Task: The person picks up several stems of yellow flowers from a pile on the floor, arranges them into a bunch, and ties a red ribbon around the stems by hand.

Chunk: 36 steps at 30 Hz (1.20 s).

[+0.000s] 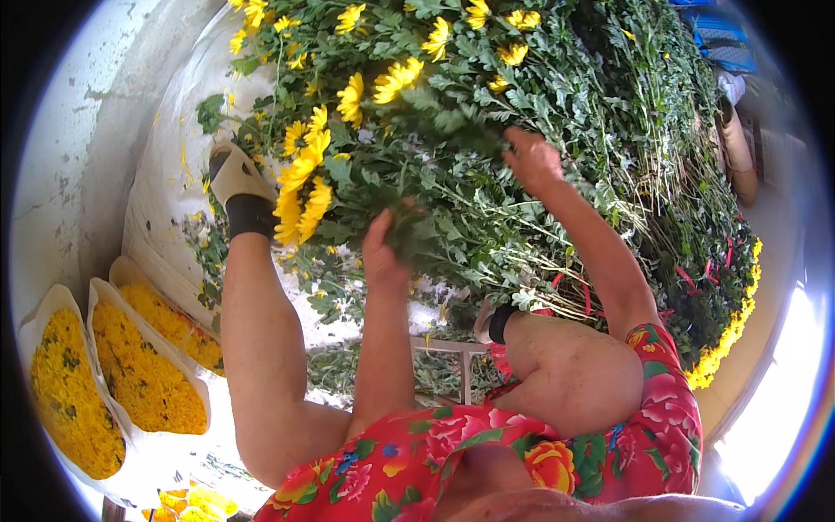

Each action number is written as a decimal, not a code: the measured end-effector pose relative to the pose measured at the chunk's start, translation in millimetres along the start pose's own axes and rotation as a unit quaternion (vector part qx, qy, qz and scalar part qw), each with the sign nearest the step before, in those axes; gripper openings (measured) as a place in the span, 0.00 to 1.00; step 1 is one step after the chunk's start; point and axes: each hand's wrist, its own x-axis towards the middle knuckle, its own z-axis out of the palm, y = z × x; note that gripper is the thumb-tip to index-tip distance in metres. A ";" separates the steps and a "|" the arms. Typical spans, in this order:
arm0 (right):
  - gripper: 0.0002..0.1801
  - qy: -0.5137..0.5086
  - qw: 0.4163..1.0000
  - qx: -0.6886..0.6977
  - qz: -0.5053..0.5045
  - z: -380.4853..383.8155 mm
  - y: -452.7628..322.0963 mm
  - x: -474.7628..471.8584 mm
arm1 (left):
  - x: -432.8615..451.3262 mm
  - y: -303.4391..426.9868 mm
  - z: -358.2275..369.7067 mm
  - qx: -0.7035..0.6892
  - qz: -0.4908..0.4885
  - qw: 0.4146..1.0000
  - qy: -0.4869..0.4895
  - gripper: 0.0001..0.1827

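My left hand (386,254) is closed around the leafy stems of a bunch of yellow chrysanthemums (303,189); leaves partly hide its fingers. The bunch's flower heads point left, beside my bent left leg. Farther right, my right hand (536,163) reaches over the large pile of leafy chrysanthemum stems (587,98). Blurred leaves lie beside its fingertips, and whether it grips a stem cannot be made out. More yellow flower heads (398,79) lie just beyond both hands. Cut stem ends (548,287) spread below my right forearm.
White bags (147,365) full of yellow flower heads stand at the left by a concrete wall (85,130). Bundles with red ties (711,271) are stacked at the right. Fallen leaves and petals litter the white sheet (176,143). A blue plastic crate (724,42) and another person's limb (737,156) show at upper right.
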 end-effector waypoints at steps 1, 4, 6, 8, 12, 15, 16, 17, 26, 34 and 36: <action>0.15 -0.005 0.998 -0.016 -0.068 12.9 -2.3 -7.9 | 0.0 0.3 1.6 0.010 0.017 1.000 0.006 0.21; 0.13 0.024 0.981 0.031 -0.189 38.8 -10.3 -47.7 | -4.4 0.5 4.2 0.028 0.044 0.999 0.009 0.21; 0.14 0.082 0.972 0.050 -0.212 46.5 -6.5 -56.6 | -6.1 -1.9 5.6 0.037 0.046 0.998 0.004 0.20; 0.11 0.122 0.968 0.131 -0.174 26.8 -7.6 -54.7 | 0.7 -1.2 -9.2 0.044 0.065 0.997 -0.004 0.21; 0.12 0.153 0.962 0.174 -0.141 7.7 -10.1 -37.8 | -9.4 10.3 -5.9 0.002 0.049 0.998 0.044 0.21; 0.13 0.160 0.966 0.159 -0.126 -3.9 0.4 -44.8 | 0.0 2.2 -5.7 -0.019 0.021 0.998 0.056 0.21; 0.13 0.163 0.966 0.156 -0.129 -4.9 -1.4 -45.3 | 3.4 0.0 -10.1 -0.021 0.032 0.998 0.047 0.21; 0.15 0.165 0.965 0.167 -0.117 -5.8 -0.4 -46.7 | 6.5 -2.2 -14.7 -0.023 0.041 0.998 0.037 0.21; 0.12 0.104 0.945 0.305 -0.051 -2.1 9.0 -58.9 | 9.8 -6.9 -15.2 -0.007 0.045 0.999 0.024 0.21; 0.17 0.008 0.954 0.264 -0.142 4.7 6.4 -39.3 | 0.0 1.3 -18.5 -0.025 0.051 0.998 0.021 0.21; 0.14 0.108 0.953 0.238 -0.154 4.0 8.6 -23.8 | -0.5 1.7 -19.3 -0.016 0.056 0.998 0.028 0.21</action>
